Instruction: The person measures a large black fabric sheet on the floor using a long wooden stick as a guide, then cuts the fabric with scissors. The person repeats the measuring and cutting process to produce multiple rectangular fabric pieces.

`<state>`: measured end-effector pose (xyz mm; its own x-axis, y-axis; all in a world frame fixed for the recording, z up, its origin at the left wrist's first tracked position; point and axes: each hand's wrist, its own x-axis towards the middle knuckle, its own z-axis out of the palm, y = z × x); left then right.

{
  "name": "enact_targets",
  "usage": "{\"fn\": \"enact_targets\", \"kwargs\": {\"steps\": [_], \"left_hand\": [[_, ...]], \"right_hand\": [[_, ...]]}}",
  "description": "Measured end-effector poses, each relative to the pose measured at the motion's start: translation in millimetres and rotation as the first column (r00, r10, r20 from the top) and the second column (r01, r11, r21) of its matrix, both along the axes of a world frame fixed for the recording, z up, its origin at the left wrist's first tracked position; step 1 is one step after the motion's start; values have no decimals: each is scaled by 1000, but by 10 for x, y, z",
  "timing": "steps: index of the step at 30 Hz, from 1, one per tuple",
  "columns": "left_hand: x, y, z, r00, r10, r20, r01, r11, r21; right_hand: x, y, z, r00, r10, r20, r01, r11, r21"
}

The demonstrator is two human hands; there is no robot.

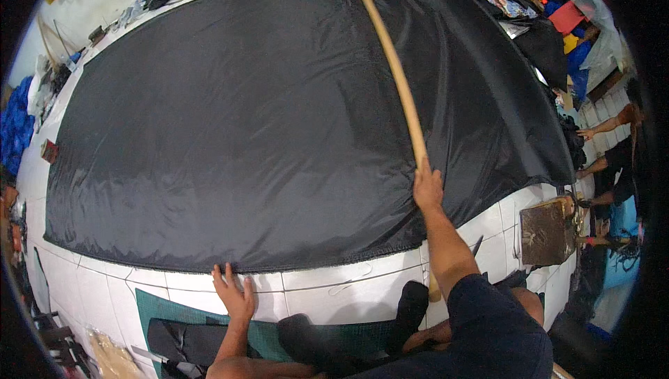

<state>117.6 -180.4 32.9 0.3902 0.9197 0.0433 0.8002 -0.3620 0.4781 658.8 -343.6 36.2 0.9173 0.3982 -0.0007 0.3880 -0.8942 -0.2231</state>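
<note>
A large sheet of black fabric (230, 121) lies spread over white floor tiles, smooth on the left and rumpled in folds on the right. Across it runs a long wooden stick (398, 79), from the far edge towards me. My right hand (427, 185) grips this stick near its closer end, fingers pointing away from me along the wood. My right forearm hides part of the stick, and a short piece shows below it. At the fabric's near edge, my left hand (234, 295) has its fingers spread, with the tips touching the border. It holds nothing.
A green mat (150, 309) lies near me beside dark cloth. A brown block (548, 231) stands at the right, near another person's hands (589, 133). Mixed fabrics and plastic (568, 20) are heaped at the far right. A small block (49, 151) sits at the fabric's left edge.
</note>
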Motion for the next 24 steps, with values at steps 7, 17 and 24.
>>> {"fn": "enact_targets", "kwargs": {"steps": [7, 17, 24], "left_hand": [[-249, 351, -175, 822, 467, 327, -425, 884, -193], [-286, 580, 235, 674, 392, 626, -353, 915, -193], [-109, 491, 2494, 244, -325, 914, -124, 924, 362]], "right_hand": [[393, -530, 294, 995, -23, 94, 24, 1000, -10], [-1471, 675, 471, 809, 587, 42, -578, 780, 240], [-3431, 841, 374, 257, 965, -40, -901, 255, 352]]}}
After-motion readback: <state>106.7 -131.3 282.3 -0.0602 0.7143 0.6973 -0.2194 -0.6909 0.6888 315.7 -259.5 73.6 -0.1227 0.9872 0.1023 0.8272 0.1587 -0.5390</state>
